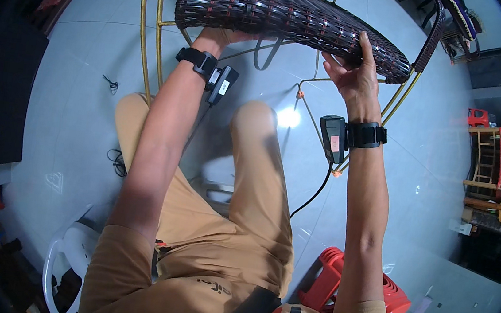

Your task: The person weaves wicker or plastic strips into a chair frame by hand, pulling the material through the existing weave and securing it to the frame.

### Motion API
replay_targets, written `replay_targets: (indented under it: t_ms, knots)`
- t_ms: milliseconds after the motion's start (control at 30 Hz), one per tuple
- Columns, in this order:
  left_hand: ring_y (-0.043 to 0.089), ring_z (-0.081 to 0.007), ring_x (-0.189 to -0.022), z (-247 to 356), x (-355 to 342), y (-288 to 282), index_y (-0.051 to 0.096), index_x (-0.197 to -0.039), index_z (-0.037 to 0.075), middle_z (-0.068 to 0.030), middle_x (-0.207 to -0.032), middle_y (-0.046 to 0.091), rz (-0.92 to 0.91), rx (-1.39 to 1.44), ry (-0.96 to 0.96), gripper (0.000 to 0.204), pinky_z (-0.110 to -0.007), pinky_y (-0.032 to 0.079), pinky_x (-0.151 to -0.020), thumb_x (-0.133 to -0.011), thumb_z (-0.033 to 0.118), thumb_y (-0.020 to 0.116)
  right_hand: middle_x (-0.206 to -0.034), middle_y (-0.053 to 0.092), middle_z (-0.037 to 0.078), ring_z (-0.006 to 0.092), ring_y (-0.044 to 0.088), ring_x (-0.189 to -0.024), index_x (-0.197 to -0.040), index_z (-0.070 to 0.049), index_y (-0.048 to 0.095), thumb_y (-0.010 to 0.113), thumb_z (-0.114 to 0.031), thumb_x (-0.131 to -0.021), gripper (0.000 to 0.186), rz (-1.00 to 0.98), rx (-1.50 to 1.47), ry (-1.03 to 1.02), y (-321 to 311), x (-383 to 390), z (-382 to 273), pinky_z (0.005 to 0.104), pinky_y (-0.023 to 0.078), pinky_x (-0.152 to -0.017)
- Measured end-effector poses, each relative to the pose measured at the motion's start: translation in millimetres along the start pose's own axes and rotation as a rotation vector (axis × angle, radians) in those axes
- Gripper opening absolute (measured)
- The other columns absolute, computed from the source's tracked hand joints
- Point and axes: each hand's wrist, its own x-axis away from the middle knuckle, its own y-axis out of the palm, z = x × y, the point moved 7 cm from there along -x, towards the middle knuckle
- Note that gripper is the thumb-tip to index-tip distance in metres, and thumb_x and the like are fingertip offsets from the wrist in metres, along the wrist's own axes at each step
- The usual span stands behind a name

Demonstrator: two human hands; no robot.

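A dark brown woven chair seat (pixel 291 14), with reddish strands showing in its thick edge, spans the top of the view on a gold-coloured metal frame (pixel 158 41). My left hand (pixel 219 37) reaches beneath its near edge; the fingers are mostly hidden there. At the right part of that edge, my right hand (pixel 357 76) grips the seat, with one digit up against the weave and others curled below. Between the hands a thin dark strip (pixel 267 56) hangs in a loop from the underside.
Orange bits (pixel 300 95) mark the frame's lower joints. Behind me are a red plastic stool (pixel 327 273) and a white plastic chair (pixel 53 264). Wooden furniture (pixel 487 165) stands far right, a black panel (pixel 1 91) at left. Thin black cord (pixel 117 163) lies on the tiled floor.
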Motion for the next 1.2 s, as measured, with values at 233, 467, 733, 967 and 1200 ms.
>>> replay_targets:
  t_ms: [233,467,733,967,1200]
  knots:
    - [0.053,-0.0270,-0.104,20.0,1.7,16.4,0.045,-0.119,0.009,-0.0127,-0.114,0.054,-0.264,1.639,-0.309,0.047,-0.050,0.049,-0.083,-0.084,0.038,0.053,-0.092,0.062,0.015,0.0284,0.065,-0.079,-0.106,-0.003,0.052,0.063,-0.046,-0.076,0.054,-0.005,0.049,-0.012,-3.9,-2.7,1.3,0.0304,0.057,-0.058]
    - [0.053,-0.0267,-0.104,7.4,-3.3,9.9,0.044,-0.120,0.008,-0.0132,-0.115,0.054,-0.148,1.403,-0.247,0.046,-0.050,0.049,-0.082,-0.084,0.035,0.055,-0.093,0.062,0.015,0.0288,0.064,-0.081,-0.106,-0.002,0.051,0.064,-0.046,-0.075,0.056,0.013,0.052,-0.019,-0.4,-1.1,2.8,0.0324,0.056,-0.063]
    - [0.053,-0.0268,-0.104,2.8,3.1,-13.6,0.044,-0.120,0.008,-0.0137,-0.115,0.054,0.084,0.924,-0.101,0.046,-0.050,0.050,-0.081,-0.084,0.033,0.056,-0.093,0.061,0.015,0.0304,0.064,-0.081,-0.105,-0.001,0.051,0.064,-0.045,-0.075,0.055,0.027,0.060,-0.050,-3.1,0.1,2.0,0.0349,0.055,-0.068]
    - [0.054,-0.0255,-0.105,-3.4,-1.0,-2.8,0.041,-0.125,0.009,-0.0113,-0.117,0.053,-0.175,1.562,-0.182,0.053,-0.048,0.049,-0.083,-0.082,0.036,0.057,-0.092,0.061,0.016,0.0299,0.063,-0.082,-0.106,-0.001,0.052,0.059,-0.048,-0.078,0.055,-0.018,0.050,0.022,-3.8,6.0,2.7,0.0382,0.052,-0.073]
    - [0.053,-0.0250,-0.105,0.8,-7.0,9.8,0.041,-0.124,0.009,-0.0115,-0.117,0.054,-0.187,1.489,-0.201,0.055,-0.047,0.049,-0.084,-0.081,0.038,0.058,-0.071,0.063,0.006,0.0130,0.062,-0.067,-0.088,0.000,0.062,0.063,-0.015,-0.080,0.018,0.026,0.516,-0.463,26.7,55.5,15.4,0.0222,0.048,-0.053]
